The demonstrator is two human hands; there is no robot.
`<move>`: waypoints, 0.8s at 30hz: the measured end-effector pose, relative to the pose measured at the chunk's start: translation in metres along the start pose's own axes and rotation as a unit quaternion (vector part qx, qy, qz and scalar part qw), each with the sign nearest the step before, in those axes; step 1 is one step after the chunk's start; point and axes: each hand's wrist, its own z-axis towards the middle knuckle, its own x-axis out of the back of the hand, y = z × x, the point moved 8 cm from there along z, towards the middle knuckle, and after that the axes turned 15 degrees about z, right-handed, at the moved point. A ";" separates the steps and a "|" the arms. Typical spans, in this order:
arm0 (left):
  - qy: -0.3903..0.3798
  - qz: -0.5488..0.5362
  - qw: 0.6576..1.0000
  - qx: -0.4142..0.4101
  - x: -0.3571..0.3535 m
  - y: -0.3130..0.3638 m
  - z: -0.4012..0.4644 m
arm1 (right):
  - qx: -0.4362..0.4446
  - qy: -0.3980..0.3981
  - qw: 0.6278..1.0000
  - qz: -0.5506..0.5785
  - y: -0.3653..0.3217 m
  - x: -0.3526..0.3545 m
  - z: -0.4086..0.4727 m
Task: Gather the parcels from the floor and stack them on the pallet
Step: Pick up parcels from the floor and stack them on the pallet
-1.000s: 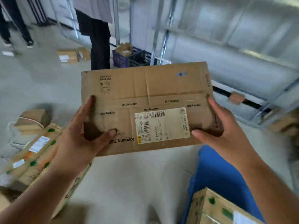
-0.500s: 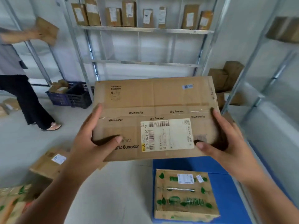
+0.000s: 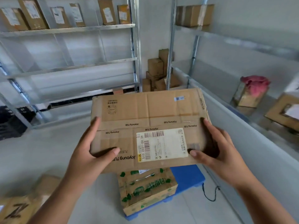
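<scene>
I hold a flat brown cardboard parcel (image 3: pixel 145 117) with a white barcode label in the air at the centre of the head view. My left hand (image 3: pixel 90 152) grips its left end and my right hand (image 3: pixel 216 151) grips its right end, thumbs on top. Below the parcel lies the blue pallet (image 3: pixel 187 180) on the floor. A carton with green leaf print (image 3: pixel 145 189) rests on the pallet's near left part, partly hidden by the held parcel.
Metal shelving (image 3: pixel 71 28) with several upright parcels stands ahead left. More shelving (image 3: pixel 195 38) lines the right wall. Boxes (image 3: pixel 156 68) are piled in the corner. A box marked with a dark "Z" (image 3: pixel 17 209) lies on the floor at bottom left. A black crate (image 3: pixel 9 123) sits at far left. A black cord (image 3: pixel 208 194) lies by the pallet.
The view has swung right from the open floor toward the corner shelves and pallet. The parcel stays in both hands and now hangs above the pallet's far part. The other person is out of view.
</scene>
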 end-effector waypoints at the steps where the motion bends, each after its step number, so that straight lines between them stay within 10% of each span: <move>1: -0.014 -0.004 1.000 -0.003 -0.006 0.002 0.003 | -0.008 0.011 1.000 -0.003 0.003 0.005 -0.006; 24: -0.207 -0.019 0.973 -0.103 -0.135 0.044 0.044 | -0.105 0.191 0.974 -0.061 0.047 0.083 -0.101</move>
